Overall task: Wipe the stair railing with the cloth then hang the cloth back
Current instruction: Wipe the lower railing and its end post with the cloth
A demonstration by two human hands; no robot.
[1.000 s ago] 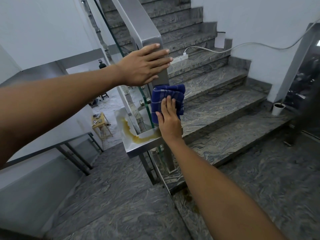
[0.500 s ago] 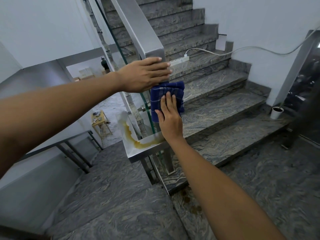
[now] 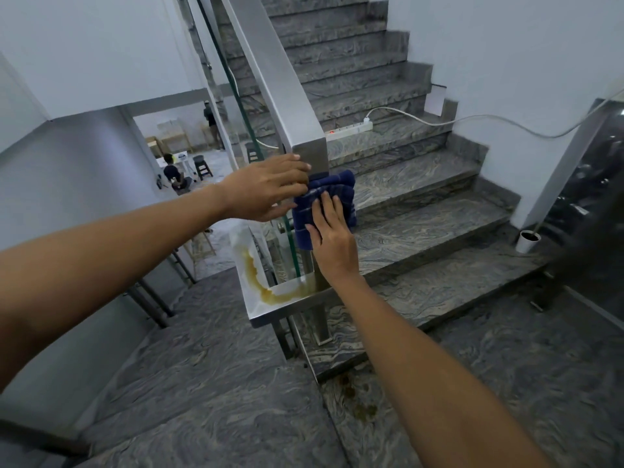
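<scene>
Pressing flat with straight fingers, the right hand [image 3: 332, 241] pins the blue cloth [image 3: 326, 204] against the railing's upright post [image 3: 312, 160], just below the handrail's lower end. The left hand [image 3: 266, 187], fingers extended, touches the cloth's upper left edge and the post.

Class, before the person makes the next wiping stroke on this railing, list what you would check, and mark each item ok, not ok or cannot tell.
1. Dark blue striped cloth lies against the steel railing post: ok.
2. Right hand presses flat on the cloth: ok.
3. Left hand steadies the post beside the cloth's top: ok.
4. Yellow-brown stain on the lower railing ledge wiped away: not ok.
5. Cloth damp enough: cannot tell.
</scene>
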